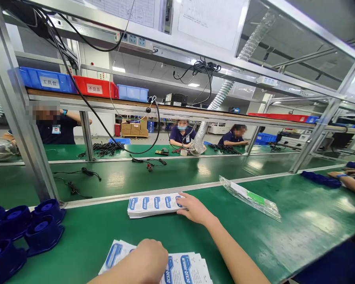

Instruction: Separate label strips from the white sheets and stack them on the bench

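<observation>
My right hand (194,208) reaches forward and rests on the right end of a stack of white printed cards with blue labels (152,204); its fingers are curled onto the stack's edge. My left hand (146,262) is closed, knuckles up, pressing on a second spread of the same white and blue cards (183,269) at the near edge of the green table (106,232). What the left fingers hold, if anything, is hidden.
Several dark blue moulded parts (41,227) crowd the left side. A clear plastic bag with a green label (251,198) lies to the right. Another person's arm (350,182) rests at the far right. Workers sit beyond the metal frame post (23,130), with black cables (85,172).
</observation>
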The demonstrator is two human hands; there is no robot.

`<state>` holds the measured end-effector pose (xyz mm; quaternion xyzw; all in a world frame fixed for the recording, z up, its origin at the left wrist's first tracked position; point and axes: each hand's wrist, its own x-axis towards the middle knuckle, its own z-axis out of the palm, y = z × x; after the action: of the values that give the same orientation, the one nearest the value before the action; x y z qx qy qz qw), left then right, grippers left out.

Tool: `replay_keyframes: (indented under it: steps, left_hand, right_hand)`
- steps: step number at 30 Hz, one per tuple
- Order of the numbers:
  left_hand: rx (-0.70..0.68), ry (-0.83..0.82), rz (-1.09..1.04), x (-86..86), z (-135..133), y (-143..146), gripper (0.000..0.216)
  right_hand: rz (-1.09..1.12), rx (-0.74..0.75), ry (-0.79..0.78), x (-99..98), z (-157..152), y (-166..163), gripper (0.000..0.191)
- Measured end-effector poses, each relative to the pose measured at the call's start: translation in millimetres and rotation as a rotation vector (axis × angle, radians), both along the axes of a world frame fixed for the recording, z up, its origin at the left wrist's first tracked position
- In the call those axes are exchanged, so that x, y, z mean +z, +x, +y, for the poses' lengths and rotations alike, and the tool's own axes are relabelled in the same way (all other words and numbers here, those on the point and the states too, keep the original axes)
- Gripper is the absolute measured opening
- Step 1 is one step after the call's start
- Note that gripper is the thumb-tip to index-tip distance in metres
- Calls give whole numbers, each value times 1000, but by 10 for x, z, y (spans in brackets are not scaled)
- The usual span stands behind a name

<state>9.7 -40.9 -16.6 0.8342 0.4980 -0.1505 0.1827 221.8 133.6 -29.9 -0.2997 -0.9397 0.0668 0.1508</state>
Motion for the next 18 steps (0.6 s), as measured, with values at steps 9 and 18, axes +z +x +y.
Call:
replay_keyframes:
  steps: [9,18]
  left_hand:
    - [267,411,-111,396,412,-365,107]
    - [83,239,-117,372,379,-408,44]
  right_hand:
    - [34,121,177,55,-33,-40,21]
    - [451,288,-441,131,-173,-108,33]
